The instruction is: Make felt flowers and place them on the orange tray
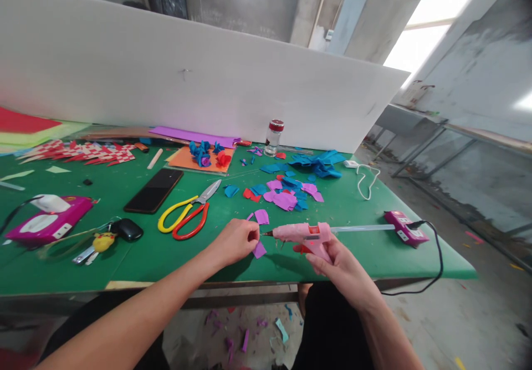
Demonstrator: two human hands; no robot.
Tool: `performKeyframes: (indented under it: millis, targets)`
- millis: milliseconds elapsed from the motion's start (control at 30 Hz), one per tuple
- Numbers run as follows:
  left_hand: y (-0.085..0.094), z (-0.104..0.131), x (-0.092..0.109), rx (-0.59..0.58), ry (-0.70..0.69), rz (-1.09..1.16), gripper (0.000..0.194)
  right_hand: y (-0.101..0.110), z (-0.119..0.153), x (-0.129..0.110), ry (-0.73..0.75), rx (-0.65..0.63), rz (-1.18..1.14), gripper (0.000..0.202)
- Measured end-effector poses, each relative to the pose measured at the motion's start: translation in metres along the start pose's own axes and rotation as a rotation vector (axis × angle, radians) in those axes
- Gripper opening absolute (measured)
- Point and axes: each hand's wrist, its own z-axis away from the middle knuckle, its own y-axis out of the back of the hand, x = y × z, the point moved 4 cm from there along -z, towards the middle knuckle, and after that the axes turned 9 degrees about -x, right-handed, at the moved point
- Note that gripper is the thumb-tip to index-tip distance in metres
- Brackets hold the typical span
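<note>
Head: glue gun (297,232), unreadable marking (311,237)

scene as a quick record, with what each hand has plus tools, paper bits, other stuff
right hand: holding the pink glue gun
left hand: closed near the nozzle, contents hidden
scissors: open-handled, left of the paper pieces
paper pieces: purple, blue and red, loose
jar: clear, red lid, upright
phone: screen dark
surface: green table
</note>
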Motion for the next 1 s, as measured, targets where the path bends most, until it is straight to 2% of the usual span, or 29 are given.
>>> performKeyframes:
  millis: [200, 300, 1000]
  targets:
    - [0.002, 0.002, 0.003, -0.013, 0.009, 0.002, 0.016, -0.003, 0.000, -0.003, 0.098, 0.004, 0.326, 0.028]
    - [0.002, 0.002, 0.003, -0.018, 0.007, 0.005, 0.016, -0.006, 0.001, -0.003, 0.140, -0.036, 0.421, 0.026]
    - [0.003, 0.002, 0.003, -0.011, 0.005, 0.005, 0.017, -0.014, 0.002, -0.003, 0.129, -0.066, 0.545, 0.022]
